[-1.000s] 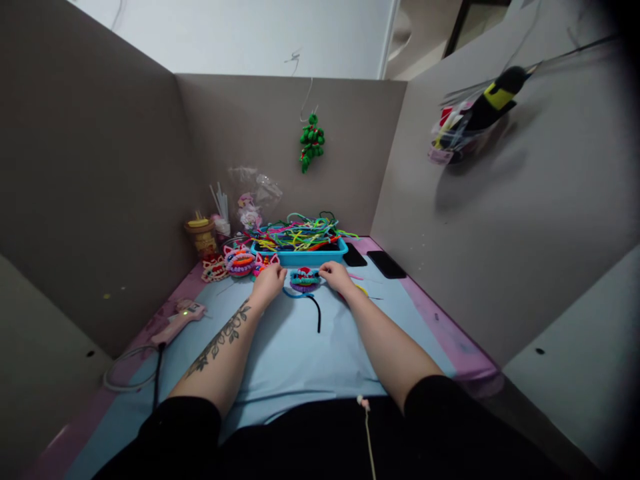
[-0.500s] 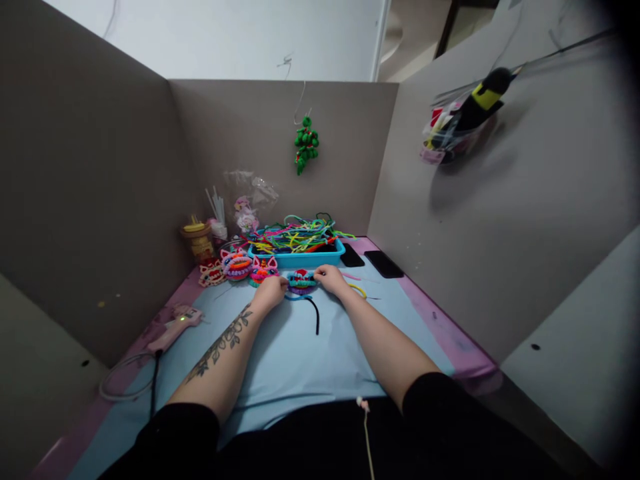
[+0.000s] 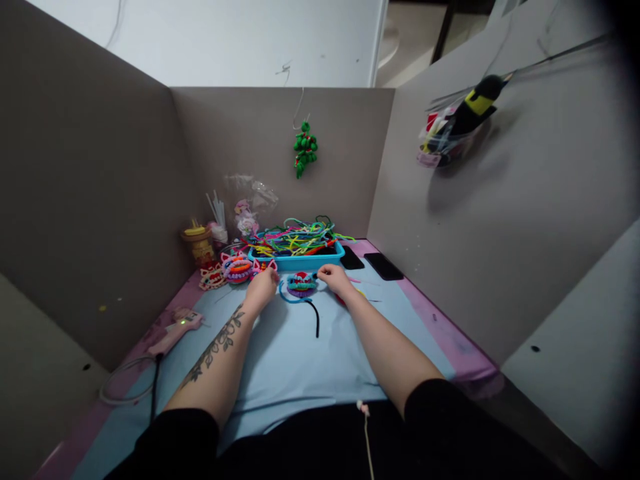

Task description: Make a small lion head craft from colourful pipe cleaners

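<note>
A small lion-like head of turquoise, red and purple pipe cleaners [image 3: 301,285] lies on the blue mat between my hands. My right hand [image 3: 336,279] is closed in a pinch at its right end, with a small dark bit at the fingertips. Off to the figure's left, my left hand [image 3: 263,288] has its fingers bent together; whatever they hold, if anything, is too small to make out. It partly covers a pink-eared figure [image 3: 270,265]. A loose pipe cleaner, blue turning black [image 3: 316,317], curves in front of the turquoise figure.
A blue tray [image 3: 300,264] heaped with coloured pipe cleaners stands behind. Finished-looking heads [image 3: 237,267] sit to its left. A pink glue gun [image 3: 175,331] with its cable lies at left. Two dark phone-like slabs [image 3: 384,266] lie at right. Grey partitions enclose the table.
My left hand has come off the turquoise figure and moved left and slightly up, in front of the pink-eared figure. The right hand stays near the figure's right end. The view has shifted slightly.
</note>
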{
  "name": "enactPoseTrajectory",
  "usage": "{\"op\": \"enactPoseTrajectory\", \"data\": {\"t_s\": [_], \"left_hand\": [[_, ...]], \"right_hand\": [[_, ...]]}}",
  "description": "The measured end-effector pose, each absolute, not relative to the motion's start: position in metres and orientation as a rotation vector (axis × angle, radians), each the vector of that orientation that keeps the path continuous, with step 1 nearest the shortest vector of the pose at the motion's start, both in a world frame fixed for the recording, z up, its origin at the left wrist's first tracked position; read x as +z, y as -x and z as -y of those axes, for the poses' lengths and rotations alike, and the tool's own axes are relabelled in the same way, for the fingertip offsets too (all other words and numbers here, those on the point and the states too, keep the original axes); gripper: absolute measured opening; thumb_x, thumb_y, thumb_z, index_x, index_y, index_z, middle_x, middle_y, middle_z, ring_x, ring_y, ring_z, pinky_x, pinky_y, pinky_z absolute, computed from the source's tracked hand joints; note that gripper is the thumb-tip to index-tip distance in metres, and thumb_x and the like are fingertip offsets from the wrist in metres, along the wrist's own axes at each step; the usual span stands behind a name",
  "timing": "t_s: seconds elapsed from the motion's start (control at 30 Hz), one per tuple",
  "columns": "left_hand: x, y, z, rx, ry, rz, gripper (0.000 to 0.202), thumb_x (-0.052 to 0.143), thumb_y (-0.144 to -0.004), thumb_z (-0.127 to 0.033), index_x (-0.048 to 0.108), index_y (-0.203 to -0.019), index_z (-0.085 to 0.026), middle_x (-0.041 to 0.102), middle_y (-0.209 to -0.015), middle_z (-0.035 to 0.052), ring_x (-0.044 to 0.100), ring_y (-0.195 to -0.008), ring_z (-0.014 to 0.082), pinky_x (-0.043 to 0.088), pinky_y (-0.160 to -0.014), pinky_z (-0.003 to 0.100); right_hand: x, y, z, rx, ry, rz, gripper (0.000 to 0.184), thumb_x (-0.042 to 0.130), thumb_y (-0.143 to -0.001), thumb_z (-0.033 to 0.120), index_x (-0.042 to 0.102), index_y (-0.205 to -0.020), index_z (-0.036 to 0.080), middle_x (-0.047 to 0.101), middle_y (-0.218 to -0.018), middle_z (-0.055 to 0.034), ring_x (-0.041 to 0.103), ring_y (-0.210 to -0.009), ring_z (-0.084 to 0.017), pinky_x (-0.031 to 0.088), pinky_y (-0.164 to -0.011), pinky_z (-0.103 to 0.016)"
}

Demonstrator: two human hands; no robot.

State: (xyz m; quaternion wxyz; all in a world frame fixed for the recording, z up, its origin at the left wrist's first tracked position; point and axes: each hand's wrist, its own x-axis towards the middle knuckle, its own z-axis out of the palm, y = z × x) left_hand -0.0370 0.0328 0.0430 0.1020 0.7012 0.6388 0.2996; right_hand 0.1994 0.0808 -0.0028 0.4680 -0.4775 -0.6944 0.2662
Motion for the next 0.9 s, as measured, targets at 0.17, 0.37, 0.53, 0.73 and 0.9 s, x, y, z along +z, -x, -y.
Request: {"op": "enactPoseTrajectory", "data": {"t_s": [0.17,0.37,0.53,0.73,0.9], "left_hand": [[0.116,0.049,0.005,1.607,-2.065,-1.558,0.018,0.039,-0.073,-0.014,0.055,-0.068,-0.016,0.063,-0.085,0.0064,0.057,-0.081,0.0161,0.043,-0.073,0.025],[0.176,0.089,0.064,1.268,-2.232,-2.121,0.034,0.034,-0.088,-0.043,0.054,-0.095,-0.016,0.058,-0.075,0.0047,0.053,-0.067,0.0181,0.037,-0.061,0.028],[0.130,0.160,0.105,0.562,-1.861,-2.647,0.033,0.039,-0.084,-0.041,0.057,-0.096,-0.017,0.060,-0.079,0.0078,0.052,-0.066,0.0210,0.034,-0.058,0.027],[0.066,0.202,0.127,0.104,-1.704,-2.728,0.054,0.046,-0.073,-0.065,0.063,-0.096,-0.020,0.059,-0.087,0.0104,0.051,-0.088,0.0322,0.039,-0.070,0.036],[0.056,0.196,0.113,-0.014,-1.767,-2.704,0.054,0.045,-0.077,-0.058,0.060,-0.108,-0.016,0.057,-0.103,0.0164,0.049,-0.097,0.0340,0.039,-0.075,0.039]], "right_hand": [[0.003,-0.201,-0.075,0.733,1.179,1.643,0.015,0.053,-0.061,0.030,0.057,-0.057,0.016,0.056,-0.058,0.0000,0.048,-0.058,-0.013,0.037,-0.058,-0.025],[0.010,-0.202,-0.064,0.702,1.209,1.636,0.014,0.053,-0.061,0.028,0.058,-0.057,0.016,0.056,-0.058,-0.0007,0.048,-0.058,-0.014,0.037,-0.057,-0.025],[0.013,-0.200,-0.055,0.731,1.192,1.615,0.014,0.053,-0.062,0.028,0.059,-0.060,0.016,0.057,-0.059,-0.0003,0.048,-0.058,-0.013,0.037,-0.057,-0.025],[0.012,-0.195,-0.052,0.758,1.180,1.654,0.015,0.054,-0.062,0.030,0.057,-0.057,0.016,0.054,-0.055,0.0007,0.046,-0.055,-0.013,0.035,-0.056,-0.025],[0.011,-0.195,-0.051,0.756,1.149,1.644,0.015,0.055,-0.063,0.030,0.059,-0.060,0.016,0.055,-0.058,0.0005,0.047,-0.057,-0.013,0.036,-0.056,-0.025]]}}
